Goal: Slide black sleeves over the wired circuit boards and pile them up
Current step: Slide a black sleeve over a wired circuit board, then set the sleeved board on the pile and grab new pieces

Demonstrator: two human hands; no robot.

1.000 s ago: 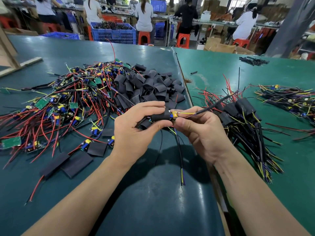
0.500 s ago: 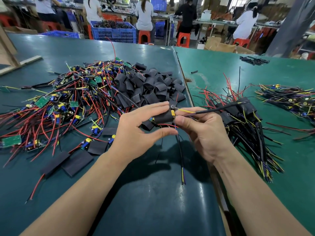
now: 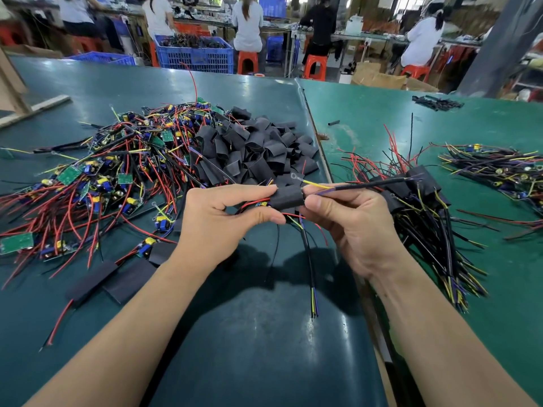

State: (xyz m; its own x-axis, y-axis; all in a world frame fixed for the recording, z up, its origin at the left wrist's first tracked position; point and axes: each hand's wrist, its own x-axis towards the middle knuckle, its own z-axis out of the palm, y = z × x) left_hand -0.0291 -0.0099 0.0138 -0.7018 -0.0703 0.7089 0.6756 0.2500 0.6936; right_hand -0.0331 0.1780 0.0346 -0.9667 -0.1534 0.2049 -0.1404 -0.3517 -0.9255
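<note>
My left hand (image 3: pixel 217 224) pinches a black sleeve (image 3: pixel 286 197) between thumb and fingers above the green table. The sleeve covers almost all of a wired circuit board; only a bit of its blue and yellow parts shows at the sleeve's left end. My right hand (image 3: pixel 349 227) grips that board's wire bundle (image 3: pixel 361 188), which sticks out to the right of the sleeve. More wires hang down below the hands. A heap of bare wired boards (image 3: pixel 111 177) lies at the left, loose black sleeves (image 3: pixel 252 151) behind the hands, and sleeved boards (image 3: pixel 420 201) piled at the right.
Two flat sleeves (image 3: pixel 108 280) lie on the table (image 3: pixel 264 348) near my left forearm. Another bundle of wired parts (image 3: pixel 499 171) sits at the far right. A seam (image 3: pixel 311 118) divides two table tops. Blue crates, orange stools and seated people fill the background.
The sleeve has slid further left over the board, so the yellow and blue part at its right end is now covered. My right hand pulled the wires out to the right.
</note>
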